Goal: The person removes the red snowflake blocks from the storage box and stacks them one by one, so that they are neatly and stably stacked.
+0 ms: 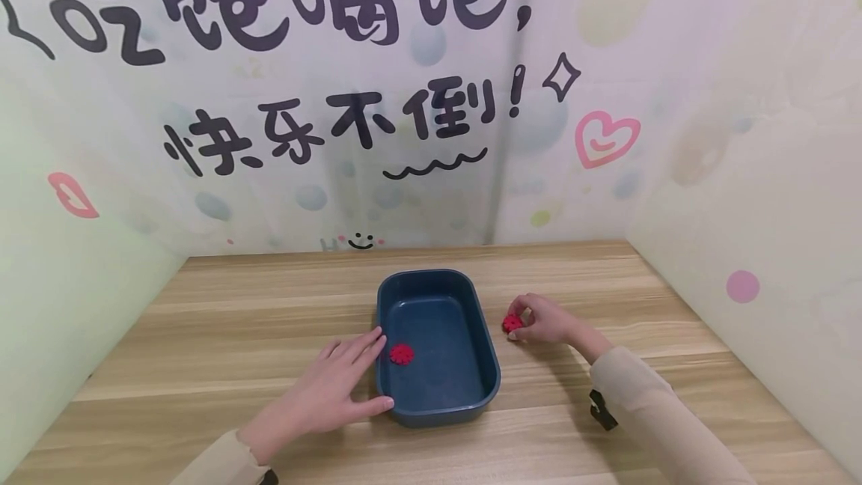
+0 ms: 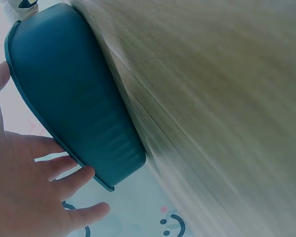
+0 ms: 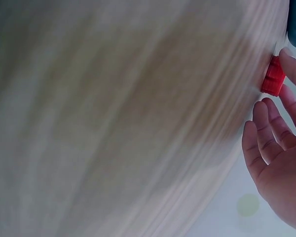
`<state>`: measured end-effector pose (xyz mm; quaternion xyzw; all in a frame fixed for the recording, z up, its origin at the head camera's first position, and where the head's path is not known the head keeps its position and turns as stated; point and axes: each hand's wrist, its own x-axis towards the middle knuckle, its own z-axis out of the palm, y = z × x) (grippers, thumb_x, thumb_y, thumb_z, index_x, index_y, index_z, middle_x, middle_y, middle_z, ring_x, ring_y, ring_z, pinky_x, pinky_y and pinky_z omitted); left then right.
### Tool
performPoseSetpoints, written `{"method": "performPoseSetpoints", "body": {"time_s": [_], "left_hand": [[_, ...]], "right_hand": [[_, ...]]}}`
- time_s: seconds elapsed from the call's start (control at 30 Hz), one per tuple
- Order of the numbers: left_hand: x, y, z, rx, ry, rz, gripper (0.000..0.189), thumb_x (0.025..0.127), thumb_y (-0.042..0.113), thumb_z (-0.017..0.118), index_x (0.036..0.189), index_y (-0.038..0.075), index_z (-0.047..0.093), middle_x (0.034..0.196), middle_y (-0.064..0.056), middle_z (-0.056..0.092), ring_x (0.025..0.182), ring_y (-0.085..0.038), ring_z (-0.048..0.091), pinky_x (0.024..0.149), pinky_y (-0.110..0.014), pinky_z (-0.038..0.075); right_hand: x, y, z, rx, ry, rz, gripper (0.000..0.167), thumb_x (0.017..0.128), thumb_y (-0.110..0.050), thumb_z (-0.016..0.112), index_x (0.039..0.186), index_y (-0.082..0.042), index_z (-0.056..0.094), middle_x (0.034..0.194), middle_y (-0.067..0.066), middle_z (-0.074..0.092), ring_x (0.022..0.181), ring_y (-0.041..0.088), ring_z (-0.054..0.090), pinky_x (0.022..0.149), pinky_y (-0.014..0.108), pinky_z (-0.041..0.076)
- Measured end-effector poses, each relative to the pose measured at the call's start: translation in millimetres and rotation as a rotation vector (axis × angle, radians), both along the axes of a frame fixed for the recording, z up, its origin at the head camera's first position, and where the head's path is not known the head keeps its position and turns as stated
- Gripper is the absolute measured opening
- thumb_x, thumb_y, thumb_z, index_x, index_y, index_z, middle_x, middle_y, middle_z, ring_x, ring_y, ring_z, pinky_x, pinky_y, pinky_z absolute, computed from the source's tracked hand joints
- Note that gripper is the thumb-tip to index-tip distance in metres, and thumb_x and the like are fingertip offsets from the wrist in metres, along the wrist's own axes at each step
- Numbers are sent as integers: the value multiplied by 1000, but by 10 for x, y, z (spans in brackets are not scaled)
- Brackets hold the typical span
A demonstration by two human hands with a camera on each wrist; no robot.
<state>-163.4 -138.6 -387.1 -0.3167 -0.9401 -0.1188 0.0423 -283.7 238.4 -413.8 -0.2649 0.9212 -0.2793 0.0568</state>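
A dark blue rectangular basin (image 1: pixel 441 354) with rounded corners stands on the table. Inside it, near the left wall, lies a red flower-shaped disc (image 1: pixel 402 354). My left hand (image 1: pixel 330 391) rests on the basin's left rim, fingers spread and fairly straight, thumb near the front left corner. To the right of the basin, my right hand (image 1: pixel 544 320) pinches a second red flower-shaped disc (image 1: pixel 511 323) between thumb and index finger. In the right wrist view this red disc (image 3: pixel 273 77) shows its thick ridged edge close to the tabletop, the other fingers loosely bent below.
The wood-grain table (image 1: pixel 242 320) is bounded by a printed back curtain (image 1: pixel 431 208) and pale side walls. Table surface extends on both sides of the basin. Dark bands (image 1: pixel 601 410) sit at the wrists by the light sleeves.
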Motion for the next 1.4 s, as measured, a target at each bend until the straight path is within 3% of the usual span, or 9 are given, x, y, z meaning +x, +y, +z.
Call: {"method": "performPoseSetpoints", "body": {"time_s": [0.47,0.6,0.73,0.87,0.97,1.17,1.4], "left_hand": [[2,0,7,0,-9,10,82,78,64,44,137,8,32,142,-5,25,124,-21,27,97,-49,21],[5,3,18,0,-14,11,82,78,64,44,137,8,33,142,-5,25,124,-21,27,97,-49,21],[7,2,26,3,-17,10,81,79,63,46,137,7,33,142,-6,25,124,-21,27,97,-49,21],[6,0,24,5,-15,6,81,79,62,46,137,7,32,142,-6,25,124,-21,27,97,-49,21],[6,-2,22,3,-10,4,81,79,62,45,137,7,32,142,-6,25,125,-21,27,97,-48,21],[9,-2,27,3,-10,5,81,79,63,45,137,7,32,142,-6,25,125,-21,26,97,-48,21],[9,6,29,1,-27,6,82,79,63,46,137,8,32,142,-6,25,125,-21,26,97,-50,21]], "right_hand": [[37,-26,96,-55,-8,-18,33,76,-21,69,100,-3,54,94,8,53,63,15,51,59,30,44],[-16,-39,154,-78,51,-2,33,79,-21,67,100,0,55,95,13,55,62,14,52,58,29,45],[-82,-102,304,-90,123,26,28,80,-18,65,100,1,57,94,14,57,70,16,52,64,30,44],[-123,-231,532,-91,115,65,25,81,-18,64,100,-3,57,93,10,58,79,19,54,70,32,45],[-147,-358,689,-64,58,91,24,82,-20,63,102,-7,57,93,6,58,82,19,54,72,32,45],[-152,-709,946,-16,-180,143,32,81,-17,63,107,-1,54,90,4,56,81,19,54,70,31,45],[-95,-1191,1101,60,-331,199,32,81,-15,64,109,-5,53,85,5,55,79,25,52,70,38,45]]}}
